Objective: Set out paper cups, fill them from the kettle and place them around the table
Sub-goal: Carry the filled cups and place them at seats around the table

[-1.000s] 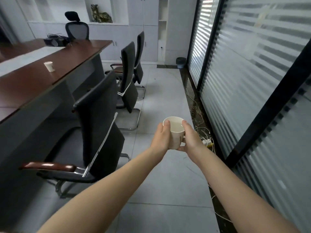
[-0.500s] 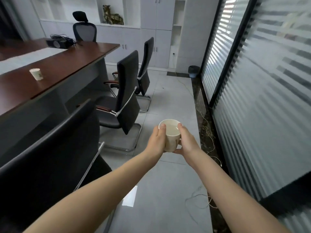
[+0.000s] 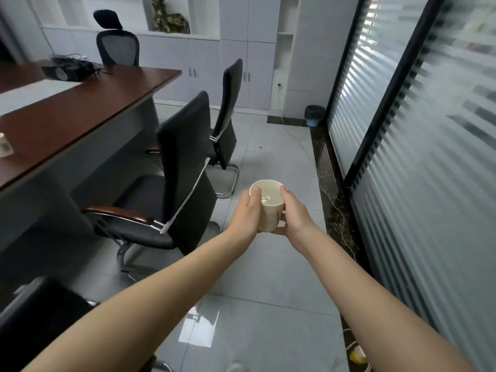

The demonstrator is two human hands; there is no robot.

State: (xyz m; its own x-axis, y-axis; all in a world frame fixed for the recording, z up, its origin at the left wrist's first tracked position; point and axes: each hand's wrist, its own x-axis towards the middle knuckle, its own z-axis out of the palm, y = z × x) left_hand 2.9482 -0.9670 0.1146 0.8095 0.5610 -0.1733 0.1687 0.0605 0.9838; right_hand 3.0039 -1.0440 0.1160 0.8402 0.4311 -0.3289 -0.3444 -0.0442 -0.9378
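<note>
now left hand (image 3: 248, 214), right hand (image 3: 294, 213) both clasp filled paper cup (image 3: 269, 210) upright.

Upright white paper cup (image 3: 269, 216) with liquid inside, held in mid-air.

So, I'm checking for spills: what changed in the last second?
The person walked forward along the table; the nearest chair slid to the lower-left corner, the set-down cup to the left edge. The left hand and right hand still grip the carried cup upright.
</note>
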